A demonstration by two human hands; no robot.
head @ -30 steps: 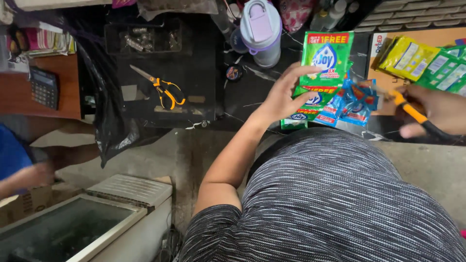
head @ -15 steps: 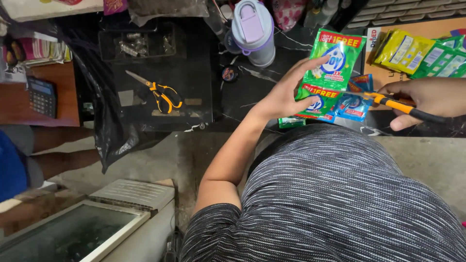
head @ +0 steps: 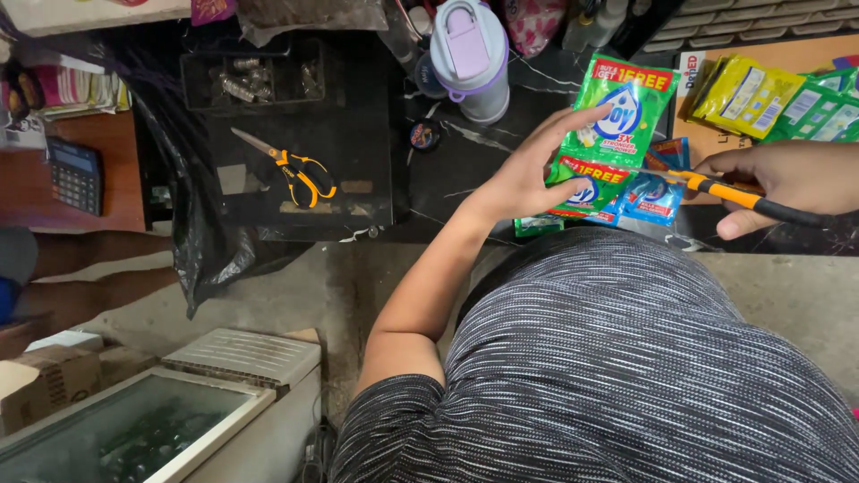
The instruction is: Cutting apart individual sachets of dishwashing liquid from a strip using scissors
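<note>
My left hand (head: 530, 170) holds a strip of green sachets (head: 617, 121) over the black marble counter (head: 465, 170), thumb under a lower green sachet. My right hand (head: 778, 179) grips orange-and-black scissors (head: 716, 188); the blades point left and meet the strip where the green sachets join. Blue sachets (head: 651, 192) lie just beneath the blades. My striped grey shirt hides the counter's near edge.
A second pair of orange-handled scissors (head: 291, 168) lies on a black tray at left. A lilac-lidded tumbler (head: 472, 55) stands behind the sachets. Yellow and green sachets (head: 769, 97) lie at the far right. A calculator (head: 74, 174) sits on a wooden desk; a glass-topped freezer (head: 161, 420) is below left.
My left hand has lifted and spread the green sachet strip. My right hand moved the scissors left, from beside the blue sachets onto the strip.
</note>
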